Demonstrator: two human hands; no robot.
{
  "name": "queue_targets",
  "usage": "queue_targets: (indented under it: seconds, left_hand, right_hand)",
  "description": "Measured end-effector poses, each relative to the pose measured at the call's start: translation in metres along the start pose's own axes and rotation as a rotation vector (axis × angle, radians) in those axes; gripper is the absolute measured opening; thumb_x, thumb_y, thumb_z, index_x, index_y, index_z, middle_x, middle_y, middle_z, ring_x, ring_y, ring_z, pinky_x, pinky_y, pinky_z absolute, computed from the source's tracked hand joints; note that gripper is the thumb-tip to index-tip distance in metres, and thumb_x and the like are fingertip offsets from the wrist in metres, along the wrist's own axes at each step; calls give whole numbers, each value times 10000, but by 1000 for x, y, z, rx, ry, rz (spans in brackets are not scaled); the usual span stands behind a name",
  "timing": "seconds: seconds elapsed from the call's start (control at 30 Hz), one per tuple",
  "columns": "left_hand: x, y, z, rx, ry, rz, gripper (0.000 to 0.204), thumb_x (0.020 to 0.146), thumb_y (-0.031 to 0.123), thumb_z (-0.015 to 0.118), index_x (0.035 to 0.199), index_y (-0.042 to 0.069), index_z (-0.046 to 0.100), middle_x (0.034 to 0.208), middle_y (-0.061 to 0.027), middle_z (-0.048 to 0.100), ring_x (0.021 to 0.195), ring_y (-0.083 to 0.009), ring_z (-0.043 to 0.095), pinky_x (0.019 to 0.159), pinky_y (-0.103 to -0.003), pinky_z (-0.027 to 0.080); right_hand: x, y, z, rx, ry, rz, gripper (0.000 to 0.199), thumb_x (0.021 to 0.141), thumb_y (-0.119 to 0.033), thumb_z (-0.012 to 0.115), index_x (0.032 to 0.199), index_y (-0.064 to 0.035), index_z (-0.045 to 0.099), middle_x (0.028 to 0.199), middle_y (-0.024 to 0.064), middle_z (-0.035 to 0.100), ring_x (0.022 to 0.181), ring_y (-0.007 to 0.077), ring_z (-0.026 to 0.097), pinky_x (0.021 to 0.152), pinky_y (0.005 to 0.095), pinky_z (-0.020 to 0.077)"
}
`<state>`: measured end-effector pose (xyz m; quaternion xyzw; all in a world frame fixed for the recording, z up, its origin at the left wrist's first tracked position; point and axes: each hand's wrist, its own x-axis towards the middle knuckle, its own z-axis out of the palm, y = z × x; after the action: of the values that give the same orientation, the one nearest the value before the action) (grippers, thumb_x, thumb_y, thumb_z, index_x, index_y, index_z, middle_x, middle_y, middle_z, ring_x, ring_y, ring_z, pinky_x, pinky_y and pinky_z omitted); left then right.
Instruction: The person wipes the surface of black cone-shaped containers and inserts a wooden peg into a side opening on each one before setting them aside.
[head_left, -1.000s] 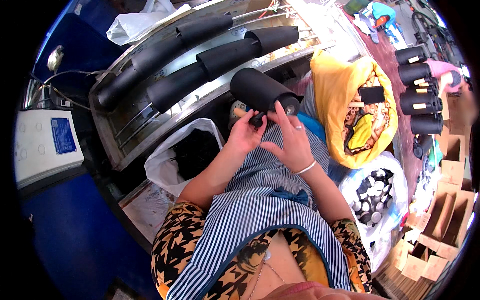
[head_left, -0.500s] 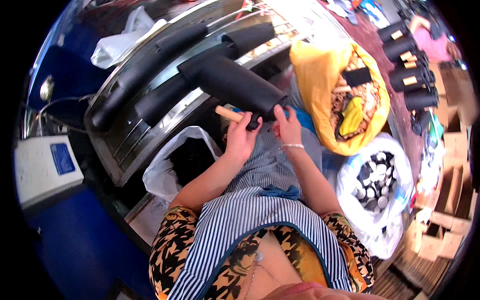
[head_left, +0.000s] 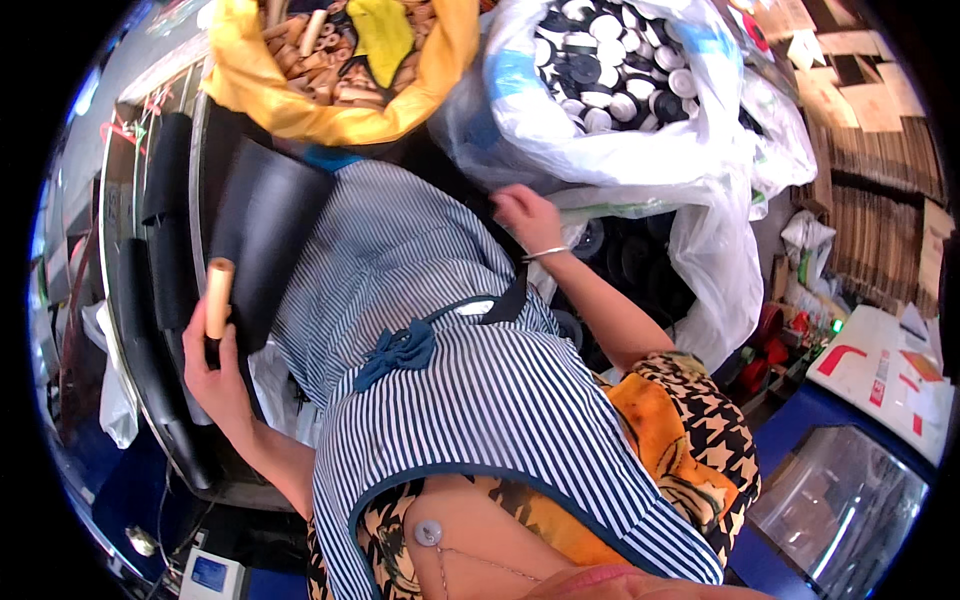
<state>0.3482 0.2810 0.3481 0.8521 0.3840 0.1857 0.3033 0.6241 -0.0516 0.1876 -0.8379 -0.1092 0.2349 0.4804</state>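
My left hand (head_left: 213, 362) is closed round the short wooden handle (head_left: 218, 300) of a black cylinder (head_left: 268, 215). The cylinder is tilted and blurred by motion, at the left side of my striped apron. My right hand (head_left: 530, 218) is apart from it, fingers curled, just below a white plastic bag (head_left: 630, 160) of round black and white caps (head_left: 610, 60). Whether the curled fingers hold anything small is hidden. Beside that hand, a second bag holds dark round discs (head_left: 635, 265).
A yellow bag (head_left: 350, 128) of wooden pieces and a yellow glove (head_left: 382, 40) stands ahead of me. More black cylinders (head_left: 165, 290) lie on a metal-edged rack at the left. Stacked cardboard (head_left: 875, 210) is at the far right, above a blue surface with a white box (head_left: 880, 370).
My view has swung to the right. My right hand has let go of the black cylinder and moved right, beside the bags. My left hand still holds the handle.
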Motion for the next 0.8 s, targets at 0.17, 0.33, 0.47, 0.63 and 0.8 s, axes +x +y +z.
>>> queue_targets:
  seconds: [0.17, 0.33, 0.47, 0.63, 0.8]
  left_hand:
    - [-3, 17, -2, 28, -113, 118, 387, 813, -85, 668, 1187, 4, 619, 1148, -102, 639, 1086, -209, 594, 984, -303, 421]
    - [1, 27, 3, -9, -88, 142, 361, 815, -98, 671, 1156, -13, 593, 1164, -99, 601, 1104, -212, 571, 1004, -305, 411]
    - [-3, 10, 1, -34, -41, 101, 337, 849, -88, 655, 1172, -30, 580, 1180, -90, 588, 1104, -181, 558, 1009, -283, 402]
    - [-5, -5, 1, -63, -42, 42, 331, 860, -72, 658, 1179, -27, 579, 1175, -80, 585, 1092, -169, 554, 997, -271, 402]
    - [-5, -10, 1, -50, -19, 49, 354, 854, -70, 666, 1193, -22, 575, 1184, -78, 587, 1097, -167, 554, 991, -278, 413]
  right_hand:
    - [-48, 197, -102, -556, 309, 505, 256, 865, -295, 602, 1001, -90, 674, 996, 185, 691, 947, 377, 654, 823, 461, 519]
    - [-80, 236, -127, -895, 110, 529, 363, 850, -313, 679, 1124, -90, 593, 1135, 145, 617, 1084, 370, 575, 919, 462, 489]
    - [-95, 219, -97, -987, -138, 623, 540, 855, -403, 689, 1275, -116, 508, 1258, 127, 574, 1191, 345, 532, 940, 476, 476]
    - [-107, 189, -87, -1220, -330, 533, 771, 796, -473, 738, 1425, -176, 408, 1408, 98, 456, 1319, 304, 423, 994, 497, 421]
    - [-119, 183, -95, -1411, -446, 389, 747, 813, -427, 718, 1441, -189, 391, 1396, 91, 475, 1324, 293, 426, 1008, 545, 386]
